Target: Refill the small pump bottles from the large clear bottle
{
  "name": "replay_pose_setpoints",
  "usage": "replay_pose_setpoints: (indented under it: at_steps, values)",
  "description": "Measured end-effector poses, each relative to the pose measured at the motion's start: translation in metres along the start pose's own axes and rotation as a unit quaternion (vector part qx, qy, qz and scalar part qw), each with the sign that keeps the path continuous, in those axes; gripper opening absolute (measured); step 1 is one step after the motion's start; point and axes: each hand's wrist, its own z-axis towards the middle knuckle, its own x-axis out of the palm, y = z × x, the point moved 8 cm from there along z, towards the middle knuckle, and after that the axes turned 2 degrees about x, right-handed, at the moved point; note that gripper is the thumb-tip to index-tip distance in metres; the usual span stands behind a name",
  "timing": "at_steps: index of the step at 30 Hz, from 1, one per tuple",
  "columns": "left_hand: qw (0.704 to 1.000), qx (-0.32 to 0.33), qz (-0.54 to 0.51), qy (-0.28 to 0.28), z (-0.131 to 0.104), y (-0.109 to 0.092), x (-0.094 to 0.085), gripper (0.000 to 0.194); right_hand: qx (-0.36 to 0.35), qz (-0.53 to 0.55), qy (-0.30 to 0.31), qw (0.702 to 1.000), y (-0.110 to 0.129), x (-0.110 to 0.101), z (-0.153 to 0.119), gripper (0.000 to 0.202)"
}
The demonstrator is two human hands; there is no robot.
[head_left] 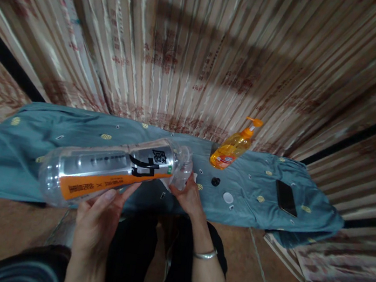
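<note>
A large clear plastic bottle (96, 165) with a silver and orange label lies tilted across the view, its neck end to the right. My left hand (101, 213) grips it from below, thumb and fingers against the label. At the neck end, my right hand (187, 195) is closed around a small clear container (184, 166), which overlaps the bottle's mouth. Whether the two touch, I cannot tell. Something white, partly hidden, shows beneath the right fingers. Nearby on the cloth lie a small black cap-like piece (216, 181) and a white round disc (228, 198).
A pump bottle (231, 150) of orange liquid stands at the back of the blue-green cloth (80, 129). A dark phone (286, 198) lies to the right. Striped curtains (195, 43) hang behind and at both sides. A dark rounded object (31, 268) is at lower left.
</note>
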Motion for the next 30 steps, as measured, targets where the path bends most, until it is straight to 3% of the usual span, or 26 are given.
replay_pose_setpoints:
  at_steps: [14,30]
  values:
    - [1.000,-0.004,0.003,-0.002,-0.001,-0.003,0.007,0.040,0.018,-0.014,0.009,1.000,-0.002,0.000,0.000,0.088]
    - [1.000,0.011,-0.021,-0.005,-0.001,0.004,-0.003,0.033,0.010,-0.036,0.003,0.999,-0.004,-0.002,0.001,0.081]
